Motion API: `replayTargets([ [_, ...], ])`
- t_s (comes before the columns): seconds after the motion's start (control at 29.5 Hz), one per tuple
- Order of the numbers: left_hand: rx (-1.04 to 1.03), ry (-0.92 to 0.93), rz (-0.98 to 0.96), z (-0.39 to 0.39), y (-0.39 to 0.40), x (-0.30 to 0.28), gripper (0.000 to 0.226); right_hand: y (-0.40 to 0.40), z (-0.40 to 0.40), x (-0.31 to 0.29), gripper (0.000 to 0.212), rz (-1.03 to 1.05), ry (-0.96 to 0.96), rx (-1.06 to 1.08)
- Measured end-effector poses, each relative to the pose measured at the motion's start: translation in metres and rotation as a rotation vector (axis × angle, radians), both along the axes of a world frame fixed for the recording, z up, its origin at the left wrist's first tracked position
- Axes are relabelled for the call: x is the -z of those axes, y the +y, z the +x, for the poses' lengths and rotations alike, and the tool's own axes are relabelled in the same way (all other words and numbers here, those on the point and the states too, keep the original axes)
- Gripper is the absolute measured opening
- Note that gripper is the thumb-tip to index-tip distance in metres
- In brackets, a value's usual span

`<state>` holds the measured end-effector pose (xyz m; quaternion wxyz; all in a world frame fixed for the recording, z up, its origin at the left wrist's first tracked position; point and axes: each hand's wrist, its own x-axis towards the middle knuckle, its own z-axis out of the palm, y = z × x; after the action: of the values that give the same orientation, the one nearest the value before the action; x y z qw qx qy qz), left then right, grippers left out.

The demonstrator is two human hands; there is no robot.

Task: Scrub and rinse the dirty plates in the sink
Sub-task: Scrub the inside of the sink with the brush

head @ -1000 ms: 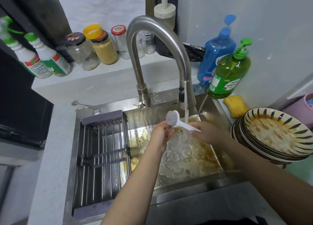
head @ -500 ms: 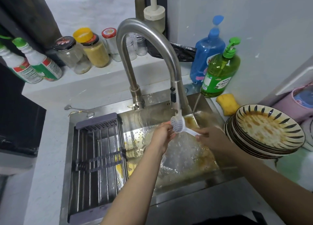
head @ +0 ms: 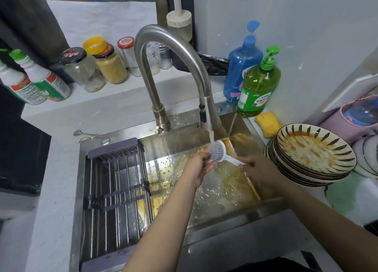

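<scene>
1. Steel rack [head: 114, 187] filled the sink's [head: 204, 226] left half.
2. Left hand [head: 197, 167] touched the brush [head: 217, 151] bristles under the running faucet [head: 173, 71]; finger curl unclear.
3. Right hand [head: 259, 171] fingers gripped its handle, hiding the end.
4. Dirty plates [head: 313, 155] sat stacked on the right counter [head: 347, 194].

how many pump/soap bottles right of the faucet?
2. Blue bottle against the wall; green pump bottle just in front and right of it, beside the yellow sponge. Others may be hidden.
</scene>
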<state>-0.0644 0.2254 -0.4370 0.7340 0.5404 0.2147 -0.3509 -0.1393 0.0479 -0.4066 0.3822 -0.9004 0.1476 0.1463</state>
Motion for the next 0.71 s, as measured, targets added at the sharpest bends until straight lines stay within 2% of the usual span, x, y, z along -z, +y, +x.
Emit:
replayTargets([
  [0.37, -0.134, 0.013, -0.162, 0.002, 0.020, -0.006, 0.027, 0.012, 0.022, -0.001, 0.030, 0.056, -0.042, 0.020],
  [0.71, -0.152, -0.067, -0.121, 0.008, 0.032, -0.002, 0.032, 0.031, 0.040, 0.002, 0.031, 0.140, -0.013, 0.093],
])
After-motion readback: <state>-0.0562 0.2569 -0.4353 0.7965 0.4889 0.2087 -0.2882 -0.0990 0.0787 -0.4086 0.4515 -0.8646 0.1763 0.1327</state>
